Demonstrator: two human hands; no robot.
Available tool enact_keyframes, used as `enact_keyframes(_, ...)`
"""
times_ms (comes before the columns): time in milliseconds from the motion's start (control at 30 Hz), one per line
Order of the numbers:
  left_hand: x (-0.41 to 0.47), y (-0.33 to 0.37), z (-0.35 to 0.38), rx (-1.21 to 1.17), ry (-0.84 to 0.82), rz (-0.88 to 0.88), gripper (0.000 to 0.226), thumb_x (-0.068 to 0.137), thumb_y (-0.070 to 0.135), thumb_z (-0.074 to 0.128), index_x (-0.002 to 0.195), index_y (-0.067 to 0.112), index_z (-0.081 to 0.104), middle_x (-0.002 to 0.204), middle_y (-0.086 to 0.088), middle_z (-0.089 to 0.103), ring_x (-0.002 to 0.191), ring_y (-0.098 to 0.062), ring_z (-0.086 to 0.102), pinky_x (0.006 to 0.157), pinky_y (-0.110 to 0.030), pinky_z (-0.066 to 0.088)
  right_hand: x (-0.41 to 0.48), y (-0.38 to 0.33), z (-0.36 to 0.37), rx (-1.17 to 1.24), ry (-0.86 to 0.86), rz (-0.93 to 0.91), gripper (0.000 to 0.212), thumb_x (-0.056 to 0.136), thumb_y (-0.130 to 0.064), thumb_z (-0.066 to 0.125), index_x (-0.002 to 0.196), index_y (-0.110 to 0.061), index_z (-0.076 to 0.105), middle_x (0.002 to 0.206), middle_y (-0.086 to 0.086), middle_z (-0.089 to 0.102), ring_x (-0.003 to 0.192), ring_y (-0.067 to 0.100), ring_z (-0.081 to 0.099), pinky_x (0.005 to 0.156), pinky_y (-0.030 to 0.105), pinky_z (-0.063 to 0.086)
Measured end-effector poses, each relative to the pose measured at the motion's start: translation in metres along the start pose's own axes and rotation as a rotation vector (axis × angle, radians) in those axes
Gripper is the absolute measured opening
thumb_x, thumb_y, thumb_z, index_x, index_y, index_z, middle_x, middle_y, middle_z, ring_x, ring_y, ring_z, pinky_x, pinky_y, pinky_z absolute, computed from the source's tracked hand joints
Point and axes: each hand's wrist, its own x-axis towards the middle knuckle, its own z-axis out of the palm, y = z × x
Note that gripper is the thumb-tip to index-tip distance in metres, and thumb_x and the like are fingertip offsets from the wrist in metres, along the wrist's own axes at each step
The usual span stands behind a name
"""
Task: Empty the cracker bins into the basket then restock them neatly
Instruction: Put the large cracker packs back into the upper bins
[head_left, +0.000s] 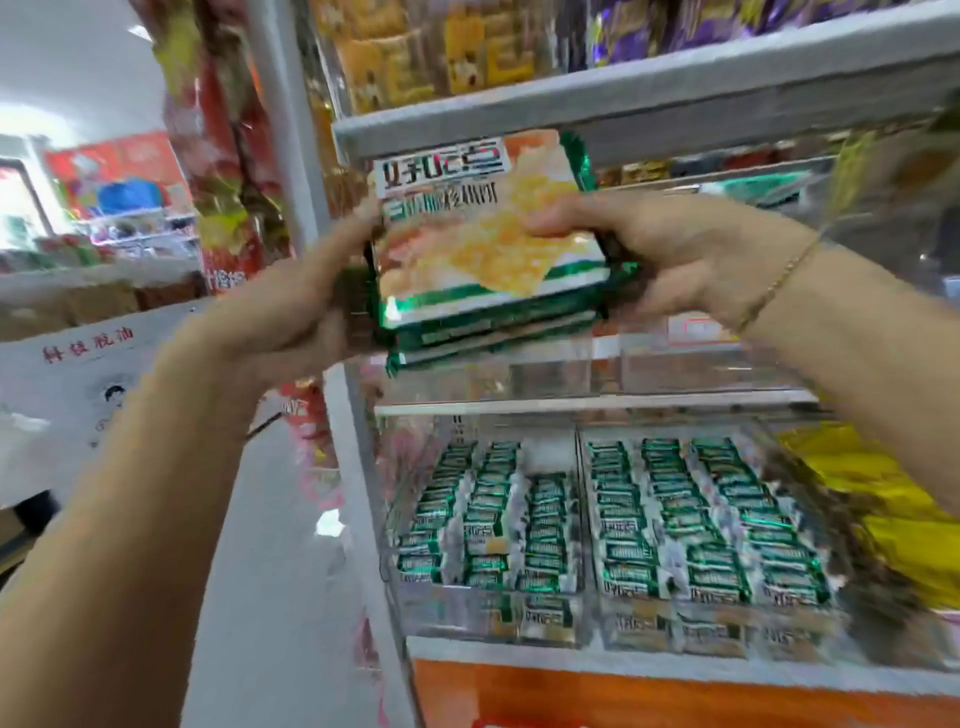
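Note:
I hold a small stack of green-and-white cracker packets (483, 260) between both hands, in front of the shelf edge. My left hand (306, 306) grips the stack's left end. My right hand (670, 254) grips its right end, thumb on the top packet. Below, two clear plastic bins stand side by side on a lower shelf. The left bin (483, 525) and the right bin (711, 525) both hold several neat rows of the same green packets standing on edge. No basket is in view.
A grey metal shelf edge (623, 98) runs just above the stack, with snack bags on it. Yellow packets (883, 514) lie right of the bins. An orange shelf front (623, 696) sits below. A white upright post (291, 130) and hanging red snack bags (223, 171) are at left.

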Motion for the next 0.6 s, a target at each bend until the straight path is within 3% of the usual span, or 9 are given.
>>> enact_keyframes(100,0.043,0.005,-0.021,0.086,0.392,0.043,0.052,0.087,0.062,0.051,0.088,0.012,0.065,0.088,-0.007,0.068,0.083,-0.022,0.063,0.074,-0.032,0.054,0.04,-0.037,-0.015,0.082,0.089,0.031,0.02,0.061,-0.023,0.071,0.076,-0.01,0.072,0.087,0.009,0.074,0.079,0.023,0.072,0.071,0.05,0.059)
enact_keyframes(167,0.063,-0.009,-0.03,0.423,0.607,0.037,0.036,0.092,0.043,0.057,0.082,0.009,0.064,0.085,-0.011,0.065,0.079,-0.023,0.059,0.071,-0.029,0.047,0.066,-0.047,-0.023,0.088,0.153,0.074,0.025,0.062,-0.023,0.074,0.083,-0.011,0.069,0.092,0.009,0.074,0.085,0.024,0.071,0.079,0.052,0.056)
enact_keyframes(233,0.068,-0.029,-0.03,0.83,0.589,0.023,0.017,0.093,0.022,0.055,0.084,0.011,0.066,0.085,-0.014,0.065,0.079,-0.022,0.057,0.072,-0.027,0.044,0.093,-0.047,-0.028,0.044,0.226,0.141,0.026,0.068,-0.022,0.077,0.088,-0.011,0.066,0.093,0.01,0.074,0.087,0.025,0.071,0.083,0.049,0.056)
enact_keyframes(300,0.068,-0.042,-0.029,1.031,0.53,0.027,0.017,0.092,0.015,0.052,0.082,0.017,0.066,0.086,-0.016,0.068,0.074,-0.022,0.057,0.068,-0.027,0.043,0.119,-0.042,-0.027,-0.033,0.269,0.211,0.023,0.076,-0.023,0.076,0.09,-0.009,0.064,0.086,0.013,0.074,0.079,0.027,0.071,0.076,0.047,0.057)
enact_keyframes(433,0.064,-0.047,-0.028,1.109,0.47,0.07,0.022,0.09,0.011,0.055,0.101,0.013,0.074,0.095,-0.001,0.067,0.087,-0.019,0.059,0.074,-0.023,0.043,0.166,-0.023,-0.017,-0.097,0.281,0.315,0.032,0.08,-0.019,0.076,0.107,-0.007,0.062,0.101,0.013,0.072,0.097,0.029,0.067,0.094,0.049,0.049)
enact_keyframes(533,0.06,-0.049,-0.031,1.149,0.427,0.087,0.027,0.09,0.015,0.056,0.113,0.014,0.07,0.114,-0.003,0.067,0.091,-0.018,0.06,0.077,-0.023,0.043,0.192,-0.01,-0.009,-0.123,0.259,0.355,0.028,0.08,-0.017,0.075,0.101,-0.006,0.061,0.091,0.015,0.071,0.093,0.031,0.067,0.091,0.051,0.049)
enact_keyframes(600,0.06,-0.05,-0.036,1.152,0.412,0.096,0.028,0.09,0.017,0.056,0.115,0.015,0.068,0.118,-0.002,0.066,0.093,-0.017,0.06,0.079,-0.022,0.043,0.206,-0.006,-0.008,-0.144,0.247,0.35,0.025,0.081,-0.016,0.075,0.099,-0.004,0.062,0.093,0.016,0.07,0.105,0.03,0.065,0.097,0.051,0.047)
